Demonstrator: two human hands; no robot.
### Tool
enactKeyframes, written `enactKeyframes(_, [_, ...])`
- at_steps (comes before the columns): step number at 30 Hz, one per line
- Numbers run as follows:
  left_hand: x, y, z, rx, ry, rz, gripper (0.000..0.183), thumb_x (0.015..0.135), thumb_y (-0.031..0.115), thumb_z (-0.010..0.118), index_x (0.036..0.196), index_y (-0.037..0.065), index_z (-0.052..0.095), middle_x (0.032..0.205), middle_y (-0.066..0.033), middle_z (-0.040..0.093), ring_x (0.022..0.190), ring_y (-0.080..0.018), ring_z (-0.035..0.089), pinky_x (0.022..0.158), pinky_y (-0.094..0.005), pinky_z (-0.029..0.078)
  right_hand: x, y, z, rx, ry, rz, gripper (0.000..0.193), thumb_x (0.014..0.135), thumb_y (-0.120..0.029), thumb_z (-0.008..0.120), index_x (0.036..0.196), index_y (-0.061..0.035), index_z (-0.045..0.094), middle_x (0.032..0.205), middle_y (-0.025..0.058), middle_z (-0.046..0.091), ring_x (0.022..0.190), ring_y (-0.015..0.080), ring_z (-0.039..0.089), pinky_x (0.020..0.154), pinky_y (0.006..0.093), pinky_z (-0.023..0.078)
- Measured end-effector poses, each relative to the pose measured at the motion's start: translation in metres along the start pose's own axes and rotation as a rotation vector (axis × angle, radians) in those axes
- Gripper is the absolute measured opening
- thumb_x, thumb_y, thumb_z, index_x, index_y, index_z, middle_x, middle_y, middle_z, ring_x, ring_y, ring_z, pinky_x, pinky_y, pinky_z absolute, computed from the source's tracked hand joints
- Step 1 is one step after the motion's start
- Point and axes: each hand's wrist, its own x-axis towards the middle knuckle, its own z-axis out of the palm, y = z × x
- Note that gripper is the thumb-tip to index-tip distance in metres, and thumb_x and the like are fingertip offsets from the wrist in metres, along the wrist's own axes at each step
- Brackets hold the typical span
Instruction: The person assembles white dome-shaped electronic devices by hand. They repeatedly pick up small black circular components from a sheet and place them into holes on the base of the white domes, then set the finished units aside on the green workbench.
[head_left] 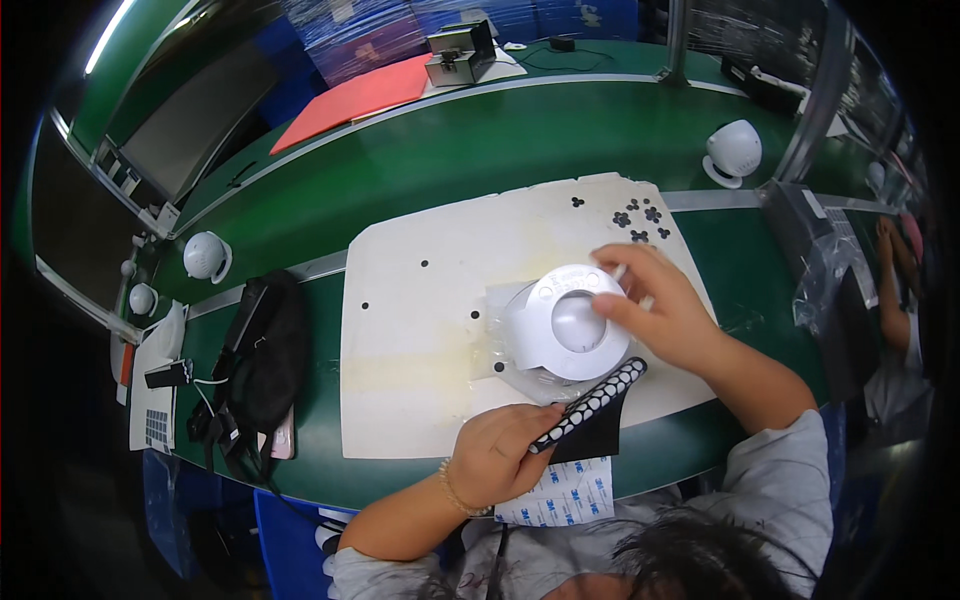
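Note:
A white round device with a ring-shaped base [535, 340] stands on the cardboard sheet, its rounded body showing through the ring's hole. Clear plastic film lies under and around it. My right hand [668, 312] is at the ring's right side, thumb over its face and the other fingers curled at the rim. My left hand [500, 455] is closed on a black sheet of adhesive pads [597, 403], bent so that a strip with rows of white round spots faces up. The sheet's white printed backing [562, 495] hangs below. Loose black dots [475, 315] dot the cardboard.
The pale cardboard [400, 400] covers the green bench. Black clover-shaped pieces [640, 220] lie at its far right corner. Similar white devices stand at far right [735, 150] and left [205, 256]. A black bag [268, 350] lies left; a grey metal post rises at right.

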Motion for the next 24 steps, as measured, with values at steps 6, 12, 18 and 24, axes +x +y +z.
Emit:
enactKeyframes(6, [0.002, 0.002, 0.003, 0.010, 0.026, 0.021, 0.037, 0.059, -0.003, 0.061, 0.095, -0.001, 0.055, 0.088, -0.0134, 0.062, 0.071, -0.0261, 0.061, 0.061, -0.0322, 0.050, -0.041, -0.020, 0.013, -0.168, -0.009, -0.792, 0.030, 0.062, -0.018, 0.074, 0.088, -0.0099, 0.063, 0.103, 0.0061, 0.055, 0.096, 0.0220, 0.050, 0.075, 0.0342, 0.038])
enactKeyframes(12, [-0.001, 0.004, 0.002, 0.052, 0.003, -0.037, 0.036, 0.059, -0.003, 0.060, 0.094, -0.001, 0.055, 0.085, -0.0123, 0.061, 0.070, -0.0259, 0.061, 0.058, -0.0321, 0.049, -0.042, -0.013, 0.031, -0.323, 0.058, -1.040, 0.018, 0.074, -0.014, 0.060, 0.090, -0.0060, 0.062, 0.110, 0.0047, 0.056, 0.102, 0.0185, 0.050, 0.075, 0.0308, 0.038])
enactKeyframes(18, [0.001, 0.003, 0.003, 0.001, -0.015, -0.042, 0.035, 0.057, -0.004, 0.058, 0.092, -0.002, 0.056, 0.082, -0.0121, 0.061, 0.067, -0.0263, 0.060, 0.056, -0.0319, 0.048, -0.054, -0.001, 0.041, -0.336, 0.232, -1.158, 0.017, 0.074, -0.012, 0.057, 0.088, -0.0049, 0.062, 0.113, 0.0026, 0.056, 0.102, 0.0184, 0.049, 0.077, 0.0301, 0.037])
enactKeyframes(24, [0.001, 0.005, 0.005, 0.074, 0.031, -0.056, 0.032, 0.059, -0.004, 0.059, 0.090, -0.001, 0.056, 0.077, -0.0111, 0.060, 0.063, -0.0262, 0.059, 0.054, -0.0324, 0.047, -0.046, -0.012, 0.040, -0.102, 0.054, -0.834, 0.008, 0.070, -0.010, 0.063, 0.078, -0.0099, 0.060, 0.113, 0.0024, 0.055, 0.110, 0.0203, 0.043, 0.083, 0.0328, 0.032])
